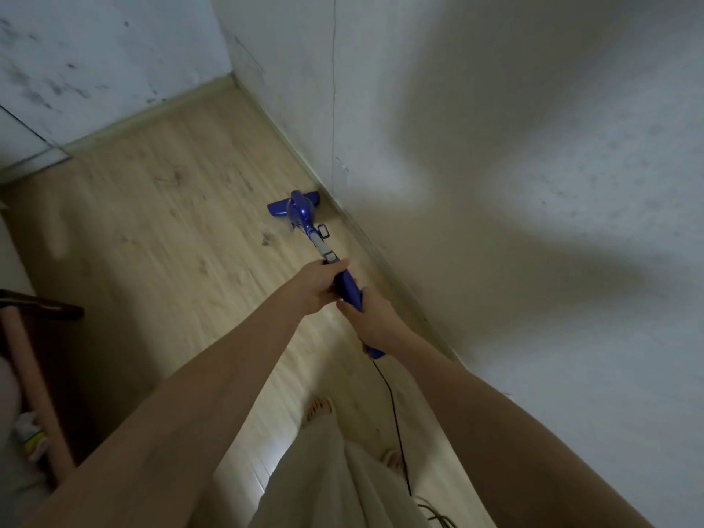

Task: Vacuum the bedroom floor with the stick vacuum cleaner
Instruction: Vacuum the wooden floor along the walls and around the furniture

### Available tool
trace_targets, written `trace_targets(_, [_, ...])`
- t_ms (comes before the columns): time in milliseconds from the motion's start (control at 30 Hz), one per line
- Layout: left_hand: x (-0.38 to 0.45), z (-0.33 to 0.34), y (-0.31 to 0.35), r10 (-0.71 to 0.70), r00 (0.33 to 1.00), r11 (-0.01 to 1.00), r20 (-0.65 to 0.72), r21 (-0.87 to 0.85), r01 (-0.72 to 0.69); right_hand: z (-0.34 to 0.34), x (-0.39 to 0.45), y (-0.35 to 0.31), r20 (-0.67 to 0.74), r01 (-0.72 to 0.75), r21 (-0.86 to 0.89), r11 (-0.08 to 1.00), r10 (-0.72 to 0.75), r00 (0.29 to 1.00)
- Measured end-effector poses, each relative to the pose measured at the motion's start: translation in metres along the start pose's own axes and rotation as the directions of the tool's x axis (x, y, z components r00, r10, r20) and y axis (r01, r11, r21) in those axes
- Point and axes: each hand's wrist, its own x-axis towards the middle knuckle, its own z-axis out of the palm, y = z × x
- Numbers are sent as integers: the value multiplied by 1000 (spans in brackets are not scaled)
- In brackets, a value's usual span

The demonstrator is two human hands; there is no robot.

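Vacuum (304, 219): 2 hands, left hand (318, 285) and right hand (371, 318), wrapped around handle. Head beside skirting board (373, 245); debris left on floor (171, 207), task unfinished.

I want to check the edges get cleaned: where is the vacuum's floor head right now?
In the head view, the floor head sits on the wood floor centre frame, its right end against the baseboard of the right-hand wall, short of the corner.
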Motion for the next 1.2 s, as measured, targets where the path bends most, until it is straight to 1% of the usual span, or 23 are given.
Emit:
trace_targets(167, [-10,3,-5,-3,1000,1000,22,-8,3,4,-8,6,-45,-10,-23,1000,9,999])
trace_targets(367, [-46,21,-30,-41,997,999,71,-26,43,-2,-53,27,-10,-34,-25,999,33,999])
trace_targets(533, [-84,43,-64,-80,995,996,58,-27,82,-7,-103,55,13,-36,-27,999,36,999])
trace_targets(600, [-97,53,-76,-91,994,996,68,-8,91,-12,-125,66,16,-15,-34,999,16,1000])
trace_targets(667, [-111,63,-88,-90,993,996,76,35,88,-18,-146,76,9,38,-65,997,-38,999])
trace_targets(733, [-127,75,-99,-85,994,995,75,59,81,-23,-165,85,-7,90,-136,987,-92,996])
trace_targets(800, [-141,84,-110,-80,994,996,73,52,76,-29,-183,92,-13,98,-200,975,-102,995])
trace_targets(900, [-161,99,-121,-87,992,996,96,19,86,-43,-213,97,33,72,-170,983,-67,997])
trace_targets(1000, [-180,119,-126,-73,991,997,109,-19,75,-62,-239,96,81,-2,-127,992,12,997])
trace_targets(1100, [-189,134,-130,-71,991,997,111,-32,75,-77,-254,95,89,-44,-206,978,63,994])
trace_targets(1200, [-193,143,-134,-76,990,996,117,-37,81,-88,-260,99,111,-43,-251,967,73,991])
